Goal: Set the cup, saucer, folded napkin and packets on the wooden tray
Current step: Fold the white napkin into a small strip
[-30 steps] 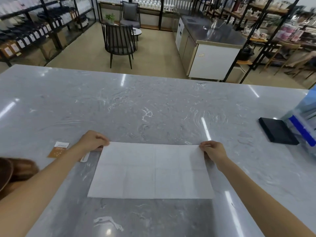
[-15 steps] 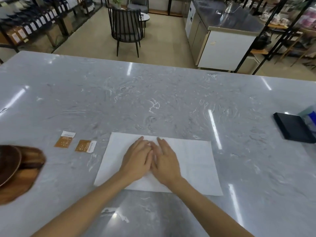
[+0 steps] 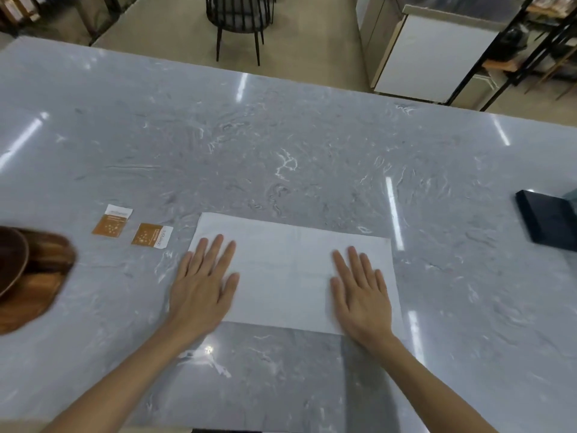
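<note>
A white napkin (image 3: 282, 270) lies flat on the grey marble counter (image 3: 281, 151), folded into a wide rectangle. My left hand (image 3: 203, 282) presses flat on its left end, fingers spread. My right hand (image 3: 362, 292) lies flat on its right end. Neither hand holds anything. Two orange packets (image 3: 111, 225) (image 3: 151, 235) lie side by side to the left of the napkin. The wooden tray (image 3: 37, 285) shows at the left edge with a dark brown saucer (image 3: 11, 260) on it. No cup is in view.
A dark flat box (image 3: 546, 225) lies at the right edge of the counter. Beyond the counter's far edge stand a black chair (image 3: 239, 20) and a white cabinet (image 3: 437, 51) on the floor.
My hands started at the napkin's two far corners, met at its middle, and have now slid apart to its two ends. The napkin is now shallower front to back. The view has tilted down.
</note>
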`<move>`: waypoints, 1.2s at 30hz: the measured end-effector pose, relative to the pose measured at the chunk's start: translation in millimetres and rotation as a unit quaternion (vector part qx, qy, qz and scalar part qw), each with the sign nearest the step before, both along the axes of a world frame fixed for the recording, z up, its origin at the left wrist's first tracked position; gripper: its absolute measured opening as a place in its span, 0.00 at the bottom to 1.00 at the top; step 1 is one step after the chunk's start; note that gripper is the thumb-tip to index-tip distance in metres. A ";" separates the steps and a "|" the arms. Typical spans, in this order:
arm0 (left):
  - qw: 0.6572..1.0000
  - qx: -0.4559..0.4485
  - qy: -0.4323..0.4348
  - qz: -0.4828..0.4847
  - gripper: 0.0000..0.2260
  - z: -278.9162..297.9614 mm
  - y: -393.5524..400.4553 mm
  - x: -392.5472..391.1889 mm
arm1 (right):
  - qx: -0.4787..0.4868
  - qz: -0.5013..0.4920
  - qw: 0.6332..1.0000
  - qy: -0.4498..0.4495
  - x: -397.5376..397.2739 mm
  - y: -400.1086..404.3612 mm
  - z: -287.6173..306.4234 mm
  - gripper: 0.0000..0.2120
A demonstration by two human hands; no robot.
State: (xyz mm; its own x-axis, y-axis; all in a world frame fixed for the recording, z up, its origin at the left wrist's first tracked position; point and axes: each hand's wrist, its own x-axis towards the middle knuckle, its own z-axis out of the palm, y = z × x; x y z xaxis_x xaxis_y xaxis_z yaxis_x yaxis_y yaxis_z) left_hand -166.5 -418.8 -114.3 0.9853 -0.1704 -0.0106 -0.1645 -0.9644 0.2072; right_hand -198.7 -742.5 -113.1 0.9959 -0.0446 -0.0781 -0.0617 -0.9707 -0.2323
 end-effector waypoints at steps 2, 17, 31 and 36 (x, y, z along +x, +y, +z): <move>1.000 0.001 0.003 0.003 0.28 0.8 0.0 -2.2 | -0.006 -0.024 1.000 0.002 -5.6 -27.3 1.1 0.27; 0.979 -0.201 -0.011 0.039 0.21 35.4 -91.5 -21.7 | 0.072 -0.017 0.997 0.021 53.6 -101.2 32.8 0.22; 0.990 -0.065 0.035 -0.120 0.16 40.7 -299.6 -86.7 | 0.124 0.070 0.982 0.123 119.3 -121.8 56.0 0.05; 0.990 -0.069 -0.044 -0.118 0.15 39.7 -293.4 -105.1 | 0.127 0.099 0.979 0.128 115.5 -128.8 48.9 0.14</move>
State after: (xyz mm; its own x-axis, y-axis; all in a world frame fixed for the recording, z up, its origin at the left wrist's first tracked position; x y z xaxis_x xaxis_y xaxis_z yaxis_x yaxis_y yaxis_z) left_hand -271.5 -712.2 -74.7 0.9143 -0.3892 0.1121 -0.4043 -0.8609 0.3089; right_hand -83.2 -871.4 -64.2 0.9292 0.2008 -0.3103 0.0339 -0.8822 -0.4696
